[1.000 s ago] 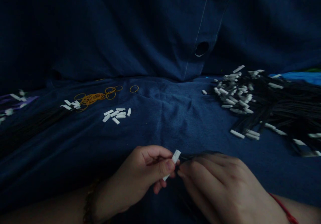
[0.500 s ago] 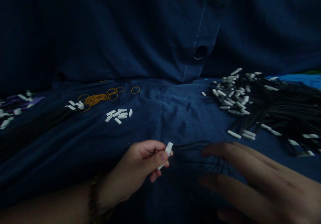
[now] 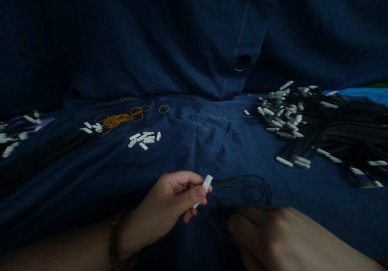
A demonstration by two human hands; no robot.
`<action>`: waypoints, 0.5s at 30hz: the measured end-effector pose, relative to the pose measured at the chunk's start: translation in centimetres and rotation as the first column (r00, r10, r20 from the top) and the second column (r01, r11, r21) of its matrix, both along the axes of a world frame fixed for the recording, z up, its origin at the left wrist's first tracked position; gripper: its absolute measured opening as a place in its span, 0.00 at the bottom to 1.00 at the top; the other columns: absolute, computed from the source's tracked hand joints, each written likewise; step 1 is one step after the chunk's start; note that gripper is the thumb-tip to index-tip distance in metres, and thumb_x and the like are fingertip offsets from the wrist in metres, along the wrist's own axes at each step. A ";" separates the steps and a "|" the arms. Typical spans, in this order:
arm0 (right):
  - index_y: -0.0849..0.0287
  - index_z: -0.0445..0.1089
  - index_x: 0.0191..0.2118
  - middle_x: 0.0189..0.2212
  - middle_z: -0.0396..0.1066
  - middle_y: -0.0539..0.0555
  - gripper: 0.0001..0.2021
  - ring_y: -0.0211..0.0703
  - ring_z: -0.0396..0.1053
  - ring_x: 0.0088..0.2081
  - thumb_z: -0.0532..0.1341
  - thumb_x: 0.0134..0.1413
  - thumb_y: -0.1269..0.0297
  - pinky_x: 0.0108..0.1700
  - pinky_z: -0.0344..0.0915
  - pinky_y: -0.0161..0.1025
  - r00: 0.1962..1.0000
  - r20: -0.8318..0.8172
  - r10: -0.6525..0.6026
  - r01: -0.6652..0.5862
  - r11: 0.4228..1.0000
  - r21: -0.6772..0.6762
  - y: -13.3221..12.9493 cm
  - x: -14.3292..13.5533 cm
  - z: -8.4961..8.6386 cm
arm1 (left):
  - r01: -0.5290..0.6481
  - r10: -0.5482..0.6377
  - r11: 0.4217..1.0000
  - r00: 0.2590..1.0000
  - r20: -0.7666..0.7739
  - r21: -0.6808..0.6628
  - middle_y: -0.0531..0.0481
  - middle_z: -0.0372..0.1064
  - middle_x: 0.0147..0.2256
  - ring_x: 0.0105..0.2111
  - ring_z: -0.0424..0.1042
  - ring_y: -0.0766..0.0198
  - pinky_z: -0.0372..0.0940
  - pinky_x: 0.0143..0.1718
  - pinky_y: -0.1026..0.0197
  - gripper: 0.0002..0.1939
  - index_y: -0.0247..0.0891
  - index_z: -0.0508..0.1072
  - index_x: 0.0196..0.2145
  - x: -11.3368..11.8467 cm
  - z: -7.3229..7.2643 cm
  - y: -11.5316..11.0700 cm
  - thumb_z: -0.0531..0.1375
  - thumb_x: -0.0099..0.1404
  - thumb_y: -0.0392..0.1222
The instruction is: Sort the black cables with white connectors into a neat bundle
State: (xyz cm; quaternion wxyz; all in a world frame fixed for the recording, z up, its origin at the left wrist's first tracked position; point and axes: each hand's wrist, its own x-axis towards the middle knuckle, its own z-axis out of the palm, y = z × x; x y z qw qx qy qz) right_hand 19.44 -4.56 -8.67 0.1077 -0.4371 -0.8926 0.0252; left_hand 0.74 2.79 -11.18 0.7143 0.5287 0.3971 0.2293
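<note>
Between thumb and fingers, my left hand (image 3: 176, 200) pinches a white connector (image 3: 207, 183) at the lower middle. Thin black wires (image 3: 248, 178) run from it to the right and curl back in a loop. My right hand (image 3: 263, 232) is at the lower right, below the loop, its fingers bent down and closed over the wires; dark blur hides the fingertips. A group of loose white connectors (image 3: 146, 138) lies on the blue cloth (image 3: 212, 137), up and left of my left hand.
Orange rubber bands (image 3: 118, 120) lie at the left, beside a black wire bundle (image 3: 45, 155) with white ends. On the right is a large pile of black wires (image 3: 348, 125) with white connectors. A purple item (image 3: 45, 122) shows at the far left. Blue fabric hangs behind.
My right hand has moved down and slightly left, its spread fingers now closed and bent. The wire loop shows more clearly. My left hand has shifted slightly right with the connector.
</note>
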 end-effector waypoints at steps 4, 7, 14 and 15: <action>0.55 0.67 0.29 0.25 0.70 0.44 0.12 0.35 0.67 0.22 0.52 0.44 0.79 0.23 0.58 0.32 0.982 -0.137 -0.131 0.097 0.967 -0.234 0.3 -0.4 0.2 | 0.011 -0.011 1.000 1.000 0.005 0.017 0.54 0.67 0.24 0.19 0.61 0.76 0.56 0.17 0.75 0.12 0.34 0.72 0.32 -0.1 -0.1 -0.1 0.61 0.58 0.47; 0.55 0.67 0.28 0.27 0.70 0.43 0.10 0.34 0.69 0.27 0.54 0.48 0.78 0.30 0.62 0.30 0.941 -0.279 -0.191 0.104 0.948 -0.301 0.5 -0.5 0.4 | 0.006 -0.006 1.000 1.000 -0.005 0.018 0.54 0.67 0.24 0.18 0.61 0.76 0.56 0.17 0.75 0.12 0.34 0.72 0.32 -0.2 -0.1 -0.1 0.61 0.58 0.47; 0.56 0.66 0.27 0.26 0.69 0.43 0.09 0.33 0.68 0.29 0.54 0.50 0.76 0.34 0.62 0.28 0.882 -0.377 -0.282 0.091 0.888 -0.451 1.2 -1.1 0.2 | 0.009 -0.009 1.000 1.000 0.007 0.029 0.54 0.67 0.24 0.18 0.61 0.77 0.56 0.16 0.75 0.10 0.35 0.73 0.32 -0.2 -0.2 0.1 0.60 0.59 0.46; 0.55 0.66 0.27 0.25 0.69 0.43 0.09 0.33 0.68 0.28 0.54 0.50 0.76 0.34 0.63 0.28 0.873 -0.388 -0.296 0.098 0.885 -0.456 1.2 -1.1 0.2 | 0.008 -0.008 1.000 1.000 0.000 0.030 0.54 0.67 0.24 0.18 0.61 0.77 0.56 0.16 0.75 0.10 0.35 0.73 0.32 -0.2 -0.2 0.1 0.60 0.59 0.46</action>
